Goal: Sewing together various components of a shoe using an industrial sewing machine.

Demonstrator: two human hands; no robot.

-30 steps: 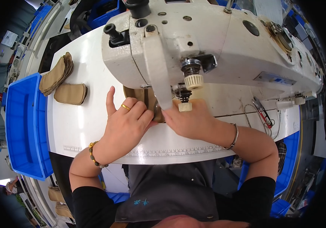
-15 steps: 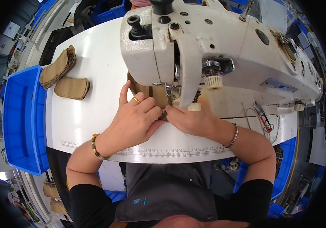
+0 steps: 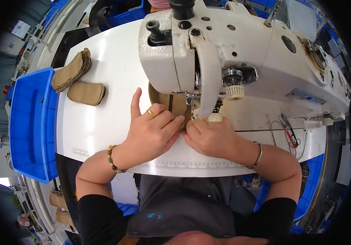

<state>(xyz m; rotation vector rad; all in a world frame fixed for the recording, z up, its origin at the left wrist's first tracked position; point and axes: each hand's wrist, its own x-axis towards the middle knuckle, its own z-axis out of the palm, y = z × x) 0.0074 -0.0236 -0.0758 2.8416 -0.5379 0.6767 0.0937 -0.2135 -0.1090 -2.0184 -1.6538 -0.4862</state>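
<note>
A tan fabric piece (image 3: 177,105) with a dark strip along it lies beneath the needle area (image 3: 189,99) of a white sewing machine (image 3: 208,38). Its far part is hidden under the machine head. My left hand (image 3: 153,128) pinches the near edge of the piece, its little finger raised away. Close beside it, my right hand (image 3: 212,136) is closed at the same edge, to the right of the presser foot. What sits between the right fingertips is mostly covered by the hand.
Stacks of tan fabric pieces (image 3: 86,93) lie on the white table (image 3: 114,53) at the left. A blue bin (image 3: 32,126) stands off the table's left edge. Red-handled thread snips (image 3: 292,134) and loose cord lie at the right. A printed ruler (image 3: 191,166) runs along the front edge.
The whole view has shifted slightly. The fingers of both hands have moved a little on the near edge, and more of the fabric shows between them. The stacks stay put.
</note>
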